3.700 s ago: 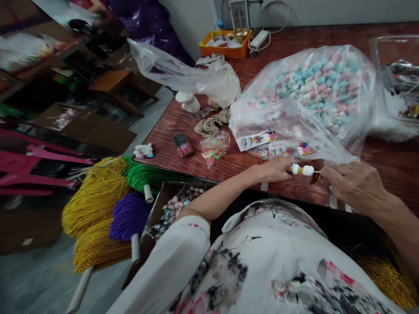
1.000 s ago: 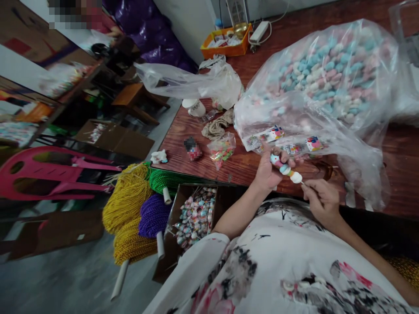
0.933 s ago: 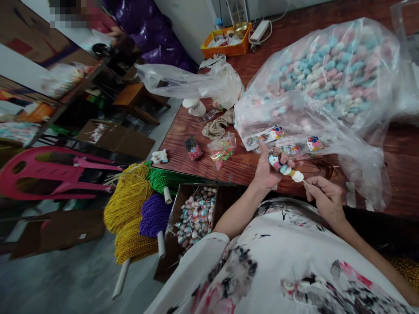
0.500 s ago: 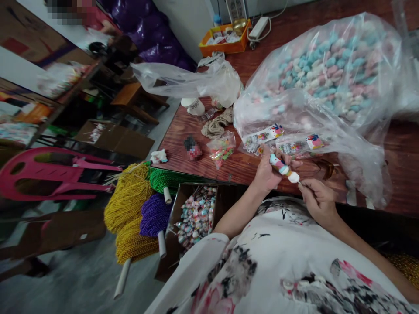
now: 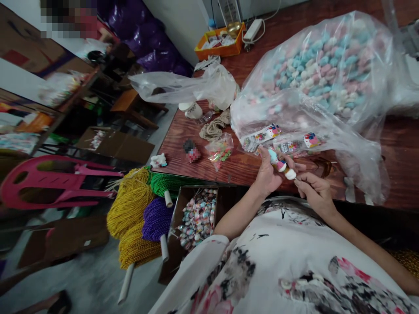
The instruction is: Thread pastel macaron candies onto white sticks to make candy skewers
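Over the table's front edge I hold a marshmallow stick [image 5: 280,165], its pieces in blue, pink and white and a printed wrapper around part of it. My left hand [image 5: 266,176] is closed around the blue upper end, palm side up. At the white lower end, my right hand [image 5: 314,190] pinches what appears to be the thin stick. Just beyond the hands lie printed plastic sleeves [image 5: 291,146] with colourful cartoon pictures. A big clear bag [image 5: 330,69] of blue, pink and white marshmallows stands behind them.
Left of my hands are a small bag of coloured sweets [image 5: 221,150], a rag [image 5: 214,127] and a white cup [image 5: 193,110]. Below the edge sits a cardboard box [image 5: 225,203] of finished-looking marshmallow sticks, beside yellow cord bundles [image 5: 129,203]. An orange tray [image 5: 221,46] is farther back.
My right hand has come slightly closer to my left, and less of the stick's lower part shows between them. The whole view has shifted a little. A foot now appears at the lower left.
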Demonstrator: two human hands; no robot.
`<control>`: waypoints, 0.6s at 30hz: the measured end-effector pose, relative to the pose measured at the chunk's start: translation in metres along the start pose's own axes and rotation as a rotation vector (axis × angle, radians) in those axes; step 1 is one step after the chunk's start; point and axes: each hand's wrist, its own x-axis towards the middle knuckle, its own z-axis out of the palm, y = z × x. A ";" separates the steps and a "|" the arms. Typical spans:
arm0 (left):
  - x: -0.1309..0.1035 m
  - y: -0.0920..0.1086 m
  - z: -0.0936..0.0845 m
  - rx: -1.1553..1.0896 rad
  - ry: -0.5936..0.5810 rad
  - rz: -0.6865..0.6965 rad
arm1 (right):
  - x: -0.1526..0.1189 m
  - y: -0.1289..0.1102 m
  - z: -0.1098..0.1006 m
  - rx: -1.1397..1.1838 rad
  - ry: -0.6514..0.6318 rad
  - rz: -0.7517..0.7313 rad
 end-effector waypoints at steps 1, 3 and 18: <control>-0.001 0.001 0.000 0.013 -0.010 -0.007 | 0.000 -0.001 0.000 0.041 -0.006 0.023; -0.003 0.005 0.001 0.043 -0.035 -0.016 | 0.000 -0.002 0.000 0.073 0.002 0.026; 0.002 0.026 0.011 -0.101 0.202 0.229 | -0.002 0.016 -0.008 -0.712 0.186 -0.686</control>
